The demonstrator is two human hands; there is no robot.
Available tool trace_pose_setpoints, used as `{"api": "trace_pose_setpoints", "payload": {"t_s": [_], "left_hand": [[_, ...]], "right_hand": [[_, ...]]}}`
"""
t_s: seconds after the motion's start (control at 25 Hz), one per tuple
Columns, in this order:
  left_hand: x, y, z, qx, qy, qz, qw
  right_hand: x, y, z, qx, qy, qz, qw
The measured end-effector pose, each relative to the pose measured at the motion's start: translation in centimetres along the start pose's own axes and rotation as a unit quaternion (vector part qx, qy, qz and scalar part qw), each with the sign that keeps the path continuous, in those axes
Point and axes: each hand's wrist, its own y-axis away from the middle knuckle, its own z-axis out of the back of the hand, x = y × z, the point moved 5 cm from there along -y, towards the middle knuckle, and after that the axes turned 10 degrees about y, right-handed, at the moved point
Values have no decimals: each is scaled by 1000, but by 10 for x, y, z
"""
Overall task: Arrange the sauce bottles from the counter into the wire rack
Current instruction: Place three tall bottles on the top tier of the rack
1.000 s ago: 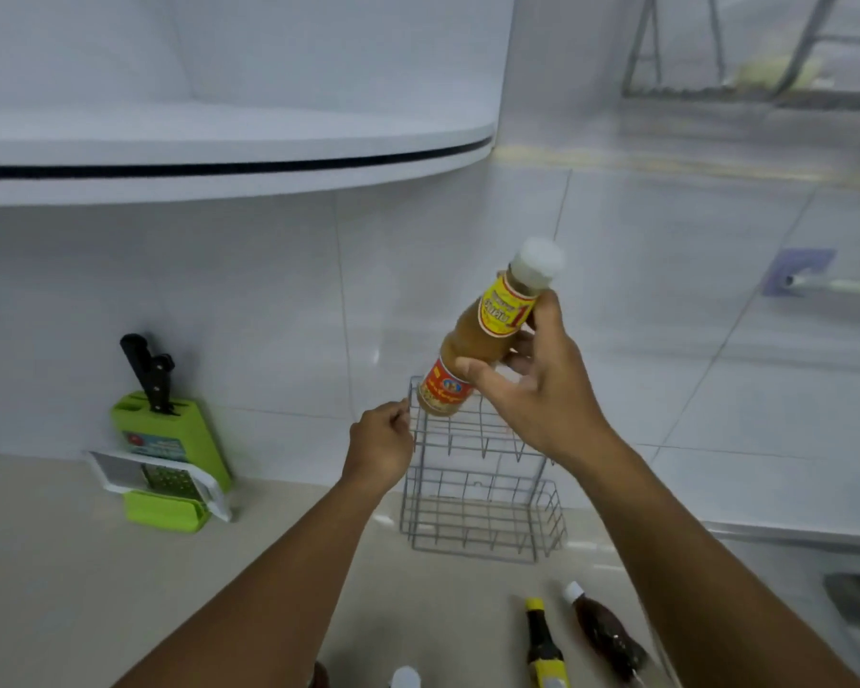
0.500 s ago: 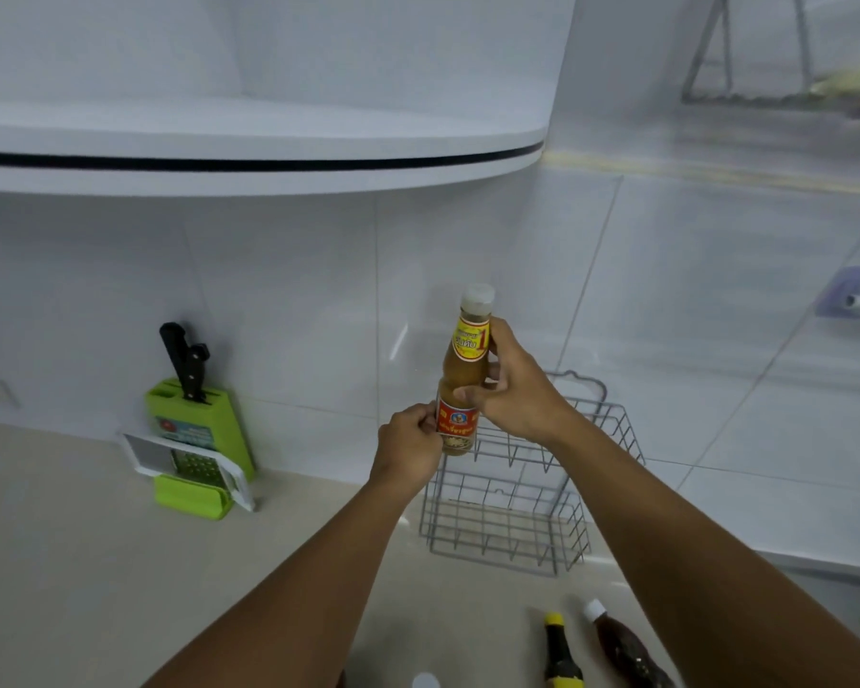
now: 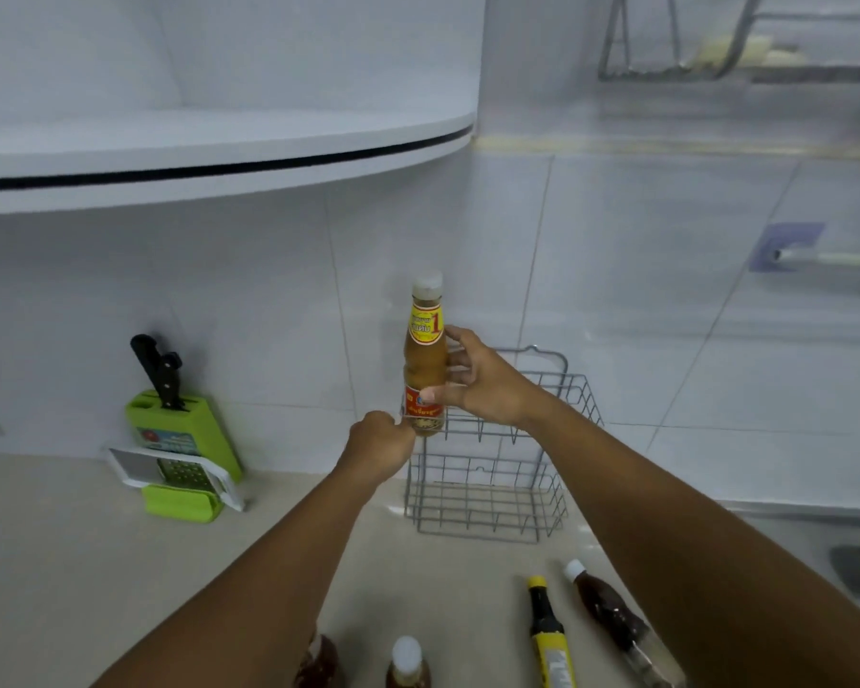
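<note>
My right hand (image 3: 477, 379) holds an orange sauce bottle (image 3: 424, 355) with a white cap upright, just above the left front corner of the grey wire rack (image 3: 497, 489) that stands against the tiled wall. My left hand (image 3: 381, 444) is closed at the rack's top left corner, right under the bottle's base; whether it grips the wire I cannot tell. On the counter near me lie a dark bottle with a yellow cap (image 3: 547, 633) and a brown bottle with a white cap (image 3: 611, 618). Two more bottles (image 3: 408, 662) show at the bottom edge.
A green knife block (image 3: 180, 429) with a black-handled knife and a white grater (image 3: 175, 474) stand at the left by the wall. A curved white shelf (image 3: 219, 156) overhangs above. A sink edge (image 3: 855, 563) is at the right.
The bottle went from tilted and high to upright and lower, down to the rack's left corner. My left hand stayed at the rack's top edge.
</note>
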Motion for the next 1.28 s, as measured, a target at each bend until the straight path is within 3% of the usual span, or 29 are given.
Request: {"api": "trace_pose_setpoints", "payload": {"t_s": [0.12, 0.28, 0.36, 0.44, 0.56, 0.64, 0.72, 0.88, 1.04, 1.12, 1.28], "left_hand": [[-6, 22, -13, 111, -37, 77, 990], [-29, 47, -80, 214, -128, -3, 968], [-23, 57, -127, 247, -152, -26, 957], [2, 66, -180, 268, -188, -8, 945], [59, 76, -232, 265, -232, 44, 935], [97, 78, -250, 246, -245, 71, 935], [131, 79, -260, 227, -230, 115, 939], [164, 88, -268, 214, -160, 192, 945], [160, 97, -268, 195, -54, 214, 956], [144, 98, -261, 195, -43, 172, 965], [72, 94, -230, 185, -24, -10, 982]], "right_hand": [[-16, 28, 21, -90, 22, -14, 996], [-67, 110, 50, -295, 42, 49, 953], [-111, 150, 44, -329, 48, 28, 943], [-168, 182, 33, -309, 79, -68, 945], [-250, 217, -2, -150, 168, -251, 942], [-287, 235, -24, -51, 220, -310, 924], [-307, 245, -37, -25, 266, -322, 908], [-319, 249, -45, -49, 308, -305, 900], [-316, 257, -41, -91, 211, -307, 924], [-305, 262, -33, -146, 121, -302, 934], [-242, 248, 9, -247, 10, -226, 942]]}}
